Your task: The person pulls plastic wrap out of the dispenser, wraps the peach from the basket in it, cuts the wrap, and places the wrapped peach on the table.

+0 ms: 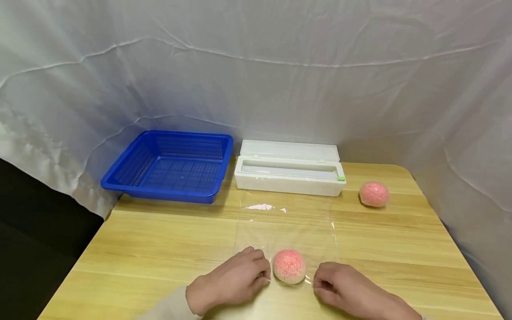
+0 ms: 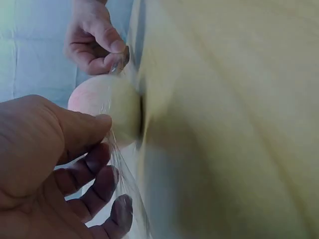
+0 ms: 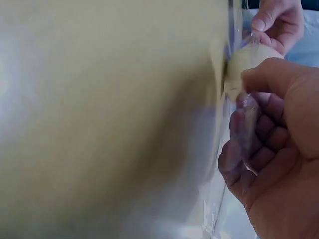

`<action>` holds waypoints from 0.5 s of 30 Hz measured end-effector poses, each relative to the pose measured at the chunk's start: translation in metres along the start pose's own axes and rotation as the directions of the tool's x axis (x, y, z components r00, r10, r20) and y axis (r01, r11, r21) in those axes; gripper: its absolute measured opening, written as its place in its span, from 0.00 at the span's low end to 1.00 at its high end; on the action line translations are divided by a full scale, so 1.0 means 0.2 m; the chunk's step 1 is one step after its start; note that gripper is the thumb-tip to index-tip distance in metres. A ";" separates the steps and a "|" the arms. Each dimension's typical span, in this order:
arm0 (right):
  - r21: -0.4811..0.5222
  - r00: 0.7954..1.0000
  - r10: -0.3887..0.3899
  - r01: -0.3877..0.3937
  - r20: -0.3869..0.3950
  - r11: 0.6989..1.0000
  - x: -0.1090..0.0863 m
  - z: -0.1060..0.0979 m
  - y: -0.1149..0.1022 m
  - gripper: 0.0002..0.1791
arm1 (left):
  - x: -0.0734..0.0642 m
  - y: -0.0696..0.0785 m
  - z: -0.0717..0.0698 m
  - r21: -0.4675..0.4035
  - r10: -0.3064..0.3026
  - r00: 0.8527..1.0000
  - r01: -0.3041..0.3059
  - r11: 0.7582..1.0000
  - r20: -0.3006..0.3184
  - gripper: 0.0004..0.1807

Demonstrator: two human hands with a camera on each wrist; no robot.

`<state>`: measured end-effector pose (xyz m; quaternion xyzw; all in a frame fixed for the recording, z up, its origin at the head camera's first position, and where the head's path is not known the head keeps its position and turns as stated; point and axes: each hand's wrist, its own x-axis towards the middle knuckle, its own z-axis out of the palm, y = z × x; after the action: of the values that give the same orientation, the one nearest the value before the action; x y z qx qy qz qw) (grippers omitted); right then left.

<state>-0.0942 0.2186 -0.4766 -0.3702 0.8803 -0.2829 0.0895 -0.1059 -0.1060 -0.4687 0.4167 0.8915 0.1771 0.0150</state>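
Note:
A pink and cream peach (image 1: pixel 289 266) sits on the near end of a clear sheet of plastic wrap (image 1: pixel 288 226) spread over the table. On its left side, my left hand (image 1: pixel 242 276) pinches the near edge of the wrap between thumb and fingers; the left wrist view shows the film (image 2: pixel 124 181) running over the fingertips. To the right of the peach, my right hand (image 1: pixel 354 289) pinches the other near corner, and the film (image 3: pixel 247 119) bunches at its thumb in the right wrist view.
A white wrap dispenser box (image 1: pixel 290 184) with its lid raised stands at the back, the film lying in front of it. A blue basket (image 1: pixel 196 195) stands at the back left. Another peach (image 1: pixel 374 194) rests at the right. White cloth (image 1: pixel 280 89) hangs behind the table (image 1: pixel 400 249).

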 end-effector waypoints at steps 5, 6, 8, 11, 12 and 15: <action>0.071 0.998 0.066 -0.065 -0.005 0.995 0.00 -0.03 0.01 0.10 | 0.02 0.01 -0.01 -0.033 -0.044 0.999 0.044 0.999 -0.023 0.05; 0.088 0.998 0.070 -0.070 0.000 0.994 0.00 -0.03 0.01 0.10 | 0.03 0.02 -0.01 -0.036 -0.051 0.998 0.050 0.998 -0.031 0.07; 0.104 0.997 0.074 -0.074 0.006 0.992 0.00 -0.03 0.02 0.09 | 0.05 0.04 0.00 -0.018 -0.039 0.997 0.038 0.999 -0.064 0.16; 0.123 0.997 0.078 -0.078 0.009 0.989 0.00 -0.02 0.03 0.09 | 0.09 0.09 0.02 0.067 0.025 0.994 -0.017 0.998 -0.110 0.36; 0.128 0.997 0.077 -0.077 0.006 0.989 0.00 -0.02 0.03 0.09 | 0.10 0.11 0.03 0.113 0.057 0.992 -0.043 0.993 -0.117 0.42; 0.131 0.998 0.060 -0.057 -0.017 0.990 0.00 -0.01 0.04 0.10 | 0.14 0.15 0.06 0.240 0.151 0.982 -0.121 0.963 -0.110 0.50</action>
<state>-0.0985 0.2242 -0.4790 -0.3346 0.8713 -0.3408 0.1125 -0.1009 -0.0640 -0.4671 0.4637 0.8745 0.0987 -0.1027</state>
